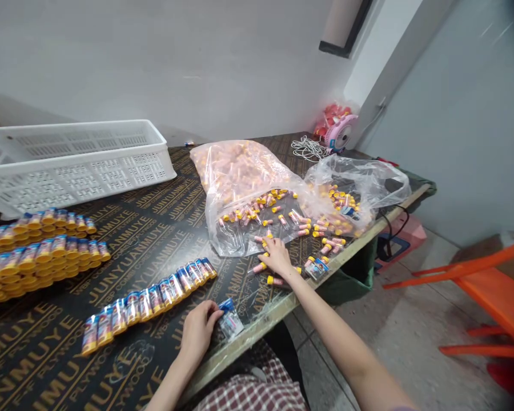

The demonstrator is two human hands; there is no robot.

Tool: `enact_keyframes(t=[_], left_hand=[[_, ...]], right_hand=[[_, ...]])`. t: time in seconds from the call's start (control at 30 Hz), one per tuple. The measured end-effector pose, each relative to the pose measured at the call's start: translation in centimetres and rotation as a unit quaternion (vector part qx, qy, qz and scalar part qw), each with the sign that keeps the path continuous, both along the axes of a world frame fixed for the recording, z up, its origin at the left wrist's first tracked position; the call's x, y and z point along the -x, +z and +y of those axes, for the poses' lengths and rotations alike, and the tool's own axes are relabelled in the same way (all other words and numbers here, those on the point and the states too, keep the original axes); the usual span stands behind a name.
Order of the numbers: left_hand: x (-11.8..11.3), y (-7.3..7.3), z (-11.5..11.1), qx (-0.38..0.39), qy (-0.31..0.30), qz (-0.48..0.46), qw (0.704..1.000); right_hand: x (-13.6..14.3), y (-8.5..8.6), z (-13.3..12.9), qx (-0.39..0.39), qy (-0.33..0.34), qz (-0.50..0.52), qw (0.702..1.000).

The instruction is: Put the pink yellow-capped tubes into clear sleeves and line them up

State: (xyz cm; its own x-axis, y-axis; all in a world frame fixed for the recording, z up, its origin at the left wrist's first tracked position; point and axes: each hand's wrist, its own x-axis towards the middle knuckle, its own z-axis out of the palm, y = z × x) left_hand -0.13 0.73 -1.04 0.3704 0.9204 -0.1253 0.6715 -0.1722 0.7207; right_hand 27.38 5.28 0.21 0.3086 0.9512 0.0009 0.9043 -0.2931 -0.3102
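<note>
- Nearest, a checked cloth [257, 394] shows below the edge of the desk [124, 240].
- The left hand [199, 326] rests at that edge, its grip pinching the blue end of a small clear packet [231, 324], which lies flat on the desk.
- The right hand [276, 258] reaches over small pink tubes with yellow caps [257, 268]; its fingers are spread and bent down, and I cannot tell whether its grip grasps one.
- A second packet [317, 267] lies among loose tubes near the edge, right of that hand.
- A slanting row of blue-and-yellow packs [149, 303] lies left of the first packet; more are piled in stacks [38, 257] at far left.
- An orange chair [492, 297] stands on the floor at right.
- Beyond the right hand, a big clear bag [240, 171] full of tubes lies beside a smaller bag [360, 188].
- A white basket [81, 171] sits behind the stacks.
- A pink fan [341, 134] stands at the far corner, beside a coiled white cord [309, 149].
</note>
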Motion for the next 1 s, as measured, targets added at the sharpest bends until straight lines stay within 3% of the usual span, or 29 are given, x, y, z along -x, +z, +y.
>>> enact_keyframes(t=[0.23, 0.47, 0.6, 0.67, 0.8, 1.0], left_hand=[[0.1, 0.3, -0.1, 0.013, 0.009, -0.016, 1.000], [0.3, 0.1, 0.0, -0.007, 0.001, -0.013, 1.000], [0.5, 0.7, -0.1, 0.024, 0.043, -0.091, 0.995], [0.5, 1.1, -0.2, 0.089, 0.073, -0.173, 0.978], [0.3, 1.8, -0.2, 0.208, 0.147, -0.334, 0.908], [0.6, 2.1, -0.3, 0.275, 0.240, -0.443, 0.819]], right_hand=[[3.6, 0.4, -3.9, -0.004, 0.140, 0.018, 0.990], [3.9, 0.8, -5.1, -0.052, 0.166, 0.013, 0.985], [3.4, 1.5, -5.1, -0.115, 0.178, 0.028, 0.977], [3.7, 1.8, -5.2, -0.106, 0.212, 0.041, 0.971], [5.3, 1.6, -5.6, -0.073, 0.284, 0.049, 0.955], [7.0, 1.4, -6.3, -0.073, 0.290, 0.091, 0.950]])
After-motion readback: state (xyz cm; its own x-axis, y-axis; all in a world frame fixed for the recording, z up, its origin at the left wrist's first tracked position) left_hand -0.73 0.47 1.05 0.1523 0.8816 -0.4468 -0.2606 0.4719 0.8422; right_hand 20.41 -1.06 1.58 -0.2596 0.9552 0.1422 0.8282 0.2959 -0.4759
